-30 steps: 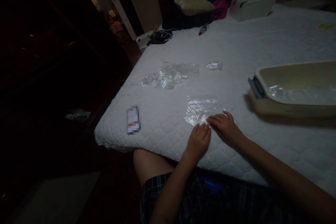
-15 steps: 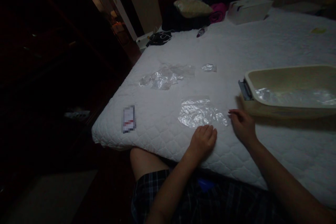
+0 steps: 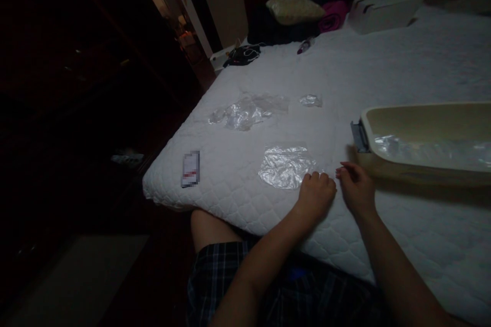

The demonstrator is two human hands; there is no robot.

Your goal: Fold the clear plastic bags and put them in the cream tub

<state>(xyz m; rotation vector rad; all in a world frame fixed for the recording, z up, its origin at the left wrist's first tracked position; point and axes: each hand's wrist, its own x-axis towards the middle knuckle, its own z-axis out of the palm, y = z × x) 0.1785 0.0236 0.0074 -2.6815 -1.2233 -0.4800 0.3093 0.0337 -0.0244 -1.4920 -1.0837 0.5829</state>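
Clear plastic bag [image 3: 286, 166]: flat on the white bed [image 3: 383, 71], near edge, centre.
Left hand [image 3: 317, 193]: fingers curled under, knuckles at the bag's right edge; whether it has a grip cannot be told.
Right hand [image 3: 357, 189]: just right of the left hand, fingertips bent together; whether they pinch plastic cannot be told.
Beige tub [image 3: 422, 121]: right, holding plastic.
Crumpled plastic [image 3: 245, 111]: farther, left.

Left hand [image 3: 316, 195] lies knuckles-up, fingers curled, forearm coming from 7 o'clock. Right hand [image 3: 356, 191] sits just beside it at 3 o'clock, fingertips bunched loosely, forearm from 5 o'clock.
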